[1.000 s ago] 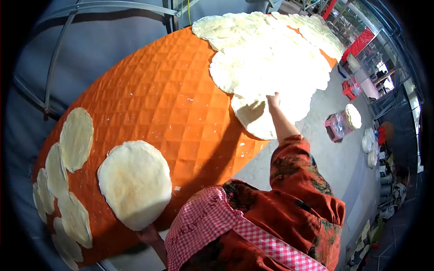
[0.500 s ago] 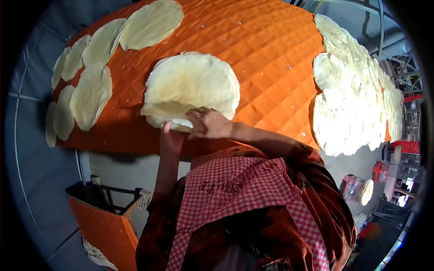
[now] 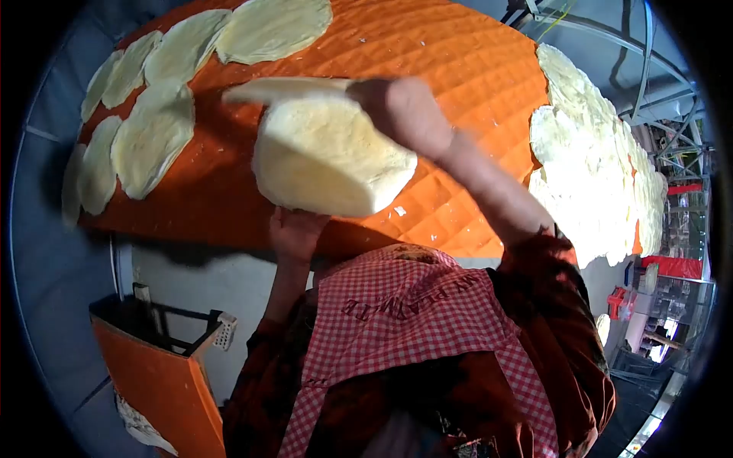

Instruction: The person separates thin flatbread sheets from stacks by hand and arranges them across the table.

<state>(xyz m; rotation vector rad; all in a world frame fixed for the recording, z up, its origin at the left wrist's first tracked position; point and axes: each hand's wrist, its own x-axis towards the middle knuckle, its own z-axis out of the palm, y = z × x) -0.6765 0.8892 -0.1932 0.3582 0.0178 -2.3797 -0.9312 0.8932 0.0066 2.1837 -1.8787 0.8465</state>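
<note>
Right grip (image 3: 401,111) holding blurred flatbread (image 3: 282,90), orange cloth (image 3: 466,69)

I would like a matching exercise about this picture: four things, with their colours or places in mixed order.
Things:
1. left hand
2. apron
3. quilted cloth
4. right hand

Colours or places:
A. orange
B. at the middle flatbread's far side
C. pink-and-white checks
D. at that flatbread's near edge

Pairs: 1-D; 2-C; 3-A; 4-B

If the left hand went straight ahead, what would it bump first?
Probably the near edge of the pale flatbread right in front of the left hand, though it might slip underneath; depth is unclear.
</note>
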